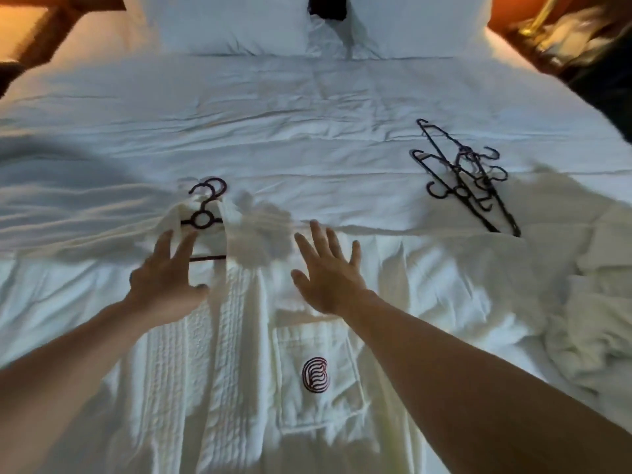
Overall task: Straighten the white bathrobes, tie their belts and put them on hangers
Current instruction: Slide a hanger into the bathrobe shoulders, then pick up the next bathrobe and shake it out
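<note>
Reaching forward over a white bed (307, 107), two bare forearms stretch in from the near edge of the view. Nearest, a white bathrobe (219, 388) lies flat on the bedding, its ribbed front band running away from the viewer and a chest pocket (318, 398) with a dark red swirl logo (315, 374) lying between the two arms.

Both hands hover above the robe's upper part with fingers straight and spread wide, holding nothing. The left hand (167, 285) is at the left side of the collar area, its fingertips just short of a dark hanger (202, 218) already tucked into the robe's neck; the hanger's hook points toward the far side. The right hand (330, 275) is over the robe's right shoulder, just beyond the pocket. Whether either palm touches the cloth cannot be told.

To the near right, another rumpled white bathrobe heap (588, 323) is bunched at the bed's right edge. Farther and to the right, well apart from the hands, a loose pile of dark hangers (468, 179) lies on the sheet. Open, wrinkled bedding fills the middle and the left side.

Farthest off, two white pillows (232, 25) stand at the head of the bed, with dim wooden furniture (41, 32) at the far left and cluttered things, blurred, on a nightstand (561, 32) at the far right.
</note>
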The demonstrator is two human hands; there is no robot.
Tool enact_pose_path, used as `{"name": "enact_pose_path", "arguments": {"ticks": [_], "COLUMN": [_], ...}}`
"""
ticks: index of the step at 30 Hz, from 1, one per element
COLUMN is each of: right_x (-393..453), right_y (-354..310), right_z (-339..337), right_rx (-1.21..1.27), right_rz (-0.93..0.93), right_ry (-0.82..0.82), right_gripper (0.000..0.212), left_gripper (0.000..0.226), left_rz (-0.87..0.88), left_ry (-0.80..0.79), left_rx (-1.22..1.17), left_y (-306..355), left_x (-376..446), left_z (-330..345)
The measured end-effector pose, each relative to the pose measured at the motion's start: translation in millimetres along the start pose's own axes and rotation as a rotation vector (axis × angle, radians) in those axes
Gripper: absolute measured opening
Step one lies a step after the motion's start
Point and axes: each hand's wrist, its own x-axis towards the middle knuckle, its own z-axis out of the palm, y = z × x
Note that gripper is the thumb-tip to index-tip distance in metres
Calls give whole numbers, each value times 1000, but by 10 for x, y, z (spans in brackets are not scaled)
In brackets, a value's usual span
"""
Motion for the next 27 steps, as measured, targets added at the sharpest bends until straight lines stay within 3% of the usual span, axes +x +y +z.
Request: {"name": "enact_pose_path", "arguments": {"ticks": [3, 8, 14, 22, 27], "right_x": [-890, -2518, -4142, -5984, -6858], "right_y": [263, 729, 1120, 1580, 1996], "right_z": [-175, -386, -545, -555, -729], "right_rx": [213, 349, 565, 845, 911], "right_rz": [245, 580, 729, 866, 880], "right_ry": [11, -45, -57, 123, 238], "right_gripper": [66, 59, 54, 45, 36], "left_gripper": [88, 75, 73, 70, 61], "left_rz": [115, 410, 687, 782, 843], "left_ry": [-78, -170, -337, -559, -577], "left_rx": [-161, -142, -120, -50, -27], "left_y": [244, 1175, 2426, 3433, 4028], "left_x": [-710, -1766, -2688, -4005, -4719], "left_z": [60, 219, 288, 445, 416]}}
